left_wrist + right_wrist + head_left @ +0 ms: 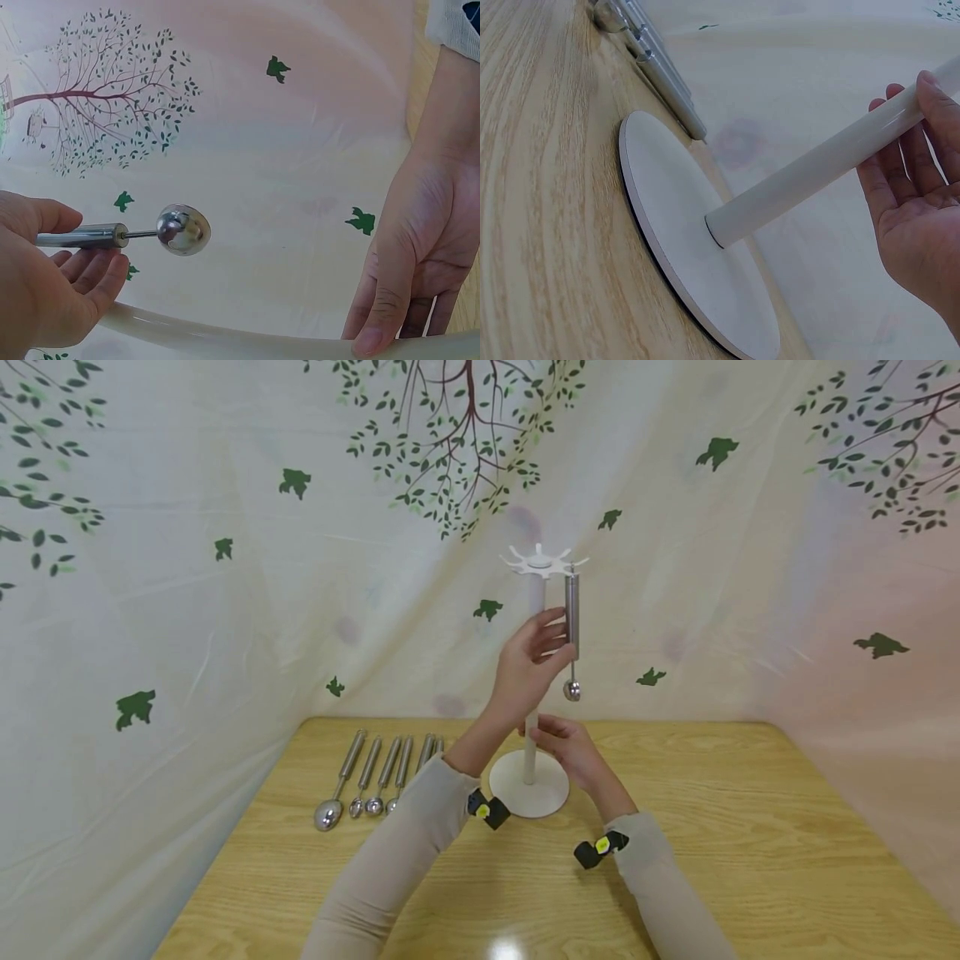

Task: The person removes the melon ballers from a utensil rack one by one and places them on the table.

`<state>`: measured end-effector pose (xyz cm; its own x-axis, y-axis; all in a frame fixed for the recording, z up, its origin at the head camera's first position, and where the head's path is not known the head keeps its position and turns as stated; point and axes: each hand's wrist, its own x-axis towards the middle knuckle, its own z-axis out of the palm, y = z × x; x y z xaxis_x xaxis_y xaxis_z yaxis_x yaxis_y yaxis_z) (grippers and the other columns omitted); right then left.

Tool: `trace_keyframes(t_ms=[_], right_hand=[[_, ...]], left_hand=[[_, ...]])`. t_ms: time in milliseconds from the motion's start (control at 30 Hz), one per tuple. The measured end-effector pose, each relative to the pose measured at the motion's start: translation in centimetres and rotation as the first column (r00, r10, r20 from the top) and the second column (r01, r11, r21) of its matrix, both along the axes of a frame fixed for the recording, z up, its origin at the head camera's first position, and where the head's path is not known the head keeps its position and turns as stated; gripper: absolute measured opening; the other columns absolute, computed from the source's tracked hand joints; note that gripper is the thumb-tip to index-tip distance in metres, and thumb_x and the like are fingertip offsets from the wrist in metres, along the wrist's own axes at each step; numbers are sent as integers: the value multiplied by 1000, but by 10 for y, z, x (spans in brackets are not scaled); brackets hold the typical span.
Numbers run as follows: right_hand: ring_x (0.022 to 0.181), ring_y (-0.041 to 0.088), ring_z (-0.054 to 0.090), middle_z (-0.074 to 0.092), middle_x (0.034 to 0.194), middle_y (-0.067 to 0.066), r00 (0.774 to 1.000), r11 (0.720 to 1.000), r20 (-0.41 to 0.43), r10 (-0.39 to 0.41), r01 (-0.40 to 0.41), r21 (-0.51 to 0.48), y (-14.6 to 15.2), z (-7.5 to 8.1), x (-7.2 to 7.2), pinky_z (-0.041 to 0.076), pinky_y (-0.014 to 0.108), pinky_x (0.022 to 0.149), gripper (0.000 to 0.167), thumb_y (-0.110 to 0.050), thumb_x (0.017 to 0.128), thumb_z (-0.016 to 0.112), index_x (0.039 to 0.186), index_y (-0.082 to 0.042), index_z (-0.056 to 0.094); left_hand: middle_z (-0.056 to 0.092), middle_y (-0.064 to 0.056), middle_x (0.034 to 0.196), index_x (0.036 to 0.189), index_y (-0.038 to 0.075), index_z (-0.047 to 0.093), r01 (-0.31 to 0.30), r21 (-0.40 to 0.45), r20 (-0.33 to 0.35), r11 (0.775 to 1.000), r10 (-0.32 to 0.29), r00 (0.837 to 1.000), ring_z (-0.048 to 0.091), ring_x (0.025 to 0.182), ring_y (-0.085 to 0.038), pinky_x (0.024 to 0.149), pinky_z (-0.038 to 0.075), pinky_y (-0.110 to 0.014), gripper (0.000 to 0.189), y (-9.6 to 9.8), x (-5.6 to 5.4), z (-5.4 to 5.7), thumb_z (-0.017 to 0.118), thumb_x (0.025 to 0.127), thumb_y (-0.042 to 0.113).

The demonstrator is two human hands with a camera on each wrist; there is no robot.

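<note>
A small metal scoop (572,691) with a round bowl and a tubular handle hangs upright from a hook of the white utensil stand (542,562). My left hand (525,667) holds its handle, thumb on one side and fingers on the other. The left wrist view shows the shiny bowl (184,230) beyond my fingertips. Lower down, my right hand (573,752) grips the stand's pole (810,176) between thumb and curled fingers, above the round base (682,217).
Several metal spoons and scoops (350,764) lie in a row on the wooden table (712,827), left of the stand; my left forearm hides some of them. A printed curtain (420,660) hangs behind the table and along its sides.
</note>
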<state>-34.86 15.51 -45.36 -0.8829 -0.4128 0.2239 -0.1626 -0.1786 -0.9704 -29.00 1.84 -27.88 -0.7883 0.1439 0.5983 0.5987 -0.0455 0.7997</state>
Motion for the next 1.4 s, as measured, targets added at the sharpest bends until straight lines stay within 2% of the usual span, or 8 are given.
trace_keyframes(t_ms=[467,800,1133,1400], right_hand=[[111,10,67,75,108,-8,1000,1000,-6,0,0,11,0,1,1,55,24,100,20,-14,102,63,115,-25,74],[113,9,66,75,109,-10,1000,999,2,1,-1,33,0,0,-1,53,24,102,20,-17,102,63,118,-24,73],[110,9,68,75,107,-9,1000,1000,-13,8,-8,-6,-1,0,0,55,24,100,23,-12,103,61,113,-27,74],[111,9,67,75,107,-8,1000,1000,-22,22,-22,-12,0,-2,-1,55,25,101,22,-11,103,60,118,-20,73]], left_hand=[[72,-23,121,134,1,61,-25,17,22,1000,25,999,72,110,-31,92,61,-26,41,0,-2,3,70,94,1],[73,-22,119,135,2,61,-10,9,35,1000,10,999,73,106,-30,93,60,-27,41,-1,0,5,70,94,2],[73,-23,116,132,1,63,-10,13,19,1000,9,1000,73,101,-30,88,60,-23,40,1,0,9,72,93,0],[74,-22,115,131,3,64,-10,18,19,1000,9,1000,74,100,-29,88,60,-23,39,4,0,14,72,93,2]])
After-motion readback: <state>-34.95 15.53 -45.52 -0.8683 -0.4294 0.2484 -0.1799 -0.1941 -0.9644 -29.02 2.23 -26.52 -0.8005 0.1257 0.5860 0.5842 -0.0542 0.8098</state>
